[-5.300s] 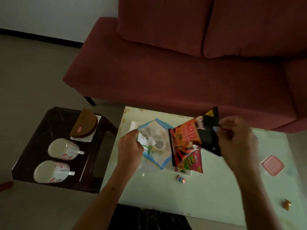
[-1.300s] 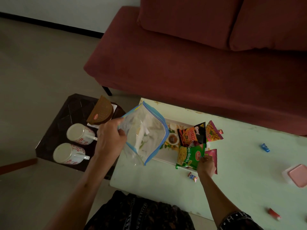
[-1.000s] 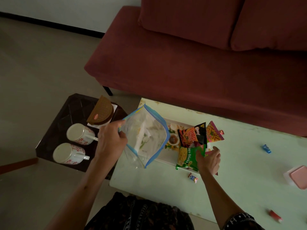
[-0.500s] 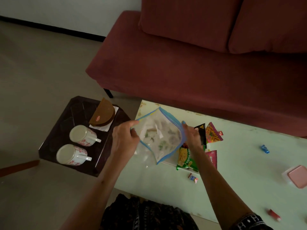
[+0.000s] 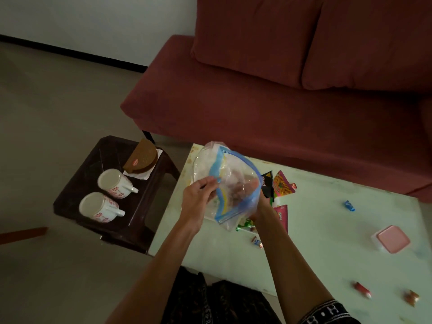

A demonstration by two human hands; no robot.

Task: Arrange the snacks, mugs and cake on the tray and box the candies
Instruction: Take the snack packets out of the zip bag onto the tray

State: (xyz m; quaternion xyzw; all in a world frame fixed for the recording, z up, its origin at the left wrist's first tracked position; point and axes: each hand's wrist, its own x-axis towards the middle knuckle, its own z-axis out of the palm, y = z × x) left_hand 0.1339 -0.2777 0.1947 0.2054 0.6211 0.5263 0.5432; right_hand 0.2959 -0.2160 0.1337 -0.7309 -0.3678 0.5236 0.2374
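Both hands were on the clear zip bag (image 5: 230, 183): our left hand (image 5: 198, 197) pinched its blue-edged mouth on the near-left side, grip closed on the plastic; our right hand (image 5: 253, 206) sat mostly behind the bag, so we couldn't tell how its fingers lay, though it looked to be holding the far side. Bag hung just above the surface (image 5: 327, 230), mouth strip running near-to-far, and looked empty. Under and right of it lay the snack packets (image 5: 281, 187), fanned on a tray we could barely see. Mugs (image 5: 109, 195) and the cake (image 5: 141, 157) sat well to the left on the dark side table (image 5: 88, 171), so the left hand was nearer. Candies (image 5: 349, 205) were scattered right, with the pink-lidded box (image 5: 391, 239) near the right edge, on the right hand's side. We judged the snacks done and the bag needed setting aside; mugs, cake and candies not yet started.
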